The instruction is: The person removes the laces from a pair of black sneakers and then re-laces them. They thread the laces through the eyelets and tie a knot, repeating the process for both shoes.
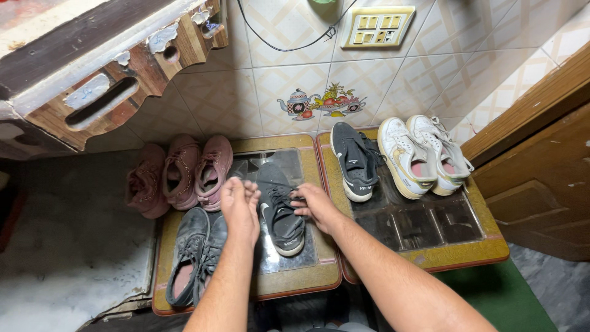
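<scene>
**Both hands on the laces of a black sneaker**

I see my left hand (241, 203) and right hand (314, 206) each pinching a lace end of the black sneaker (279, 212), pulled taut between them. The sneaker lies on the left glass-topped table (307, 276), between a dark grey pair (193, 255) and its mate (353, 161) on the next table. Pink shoes (181, 172) and white sneakers (424, 154) sit against the tiled wall (246, 92).

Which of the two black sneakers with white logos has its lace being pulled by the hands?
The black sneaker between left hand and right hand; the other black one sits untouched beside the white pair.
</scene>
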